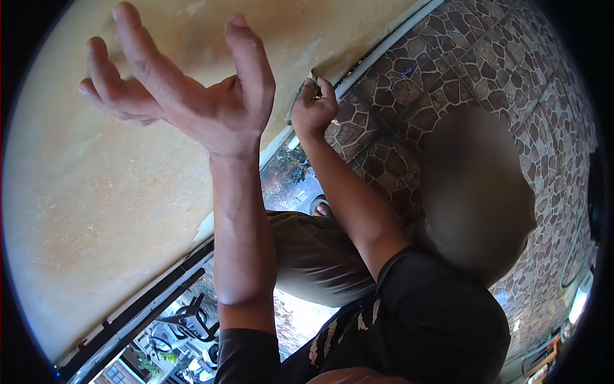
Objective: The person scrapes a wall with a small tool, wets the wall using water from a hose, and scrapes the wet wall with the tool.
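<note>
My left hand [185, 96] is raised in front of the yellowish wall [115, 211], its fingers spread and curved, with nothing in it. Lower on the wall, where it meets the stone-patterned floor [409, 77], is my right hand [314, 112]. Its thumb and fingers are bent together around something small and dark, too hidden to name. A pale strip [384, 48] runs along the foot of the wall, close beside that hand. The wall's paint is worn and patchy.
My bent knee [480, 192] in brown trousers is over the floor at right. A sandalled foot [321, 208] shows between my arms. At the lower left, a dark rail [141, 307] edges the wall, with a bicycle or similar vehicle [185, 323] beyond.
</note>
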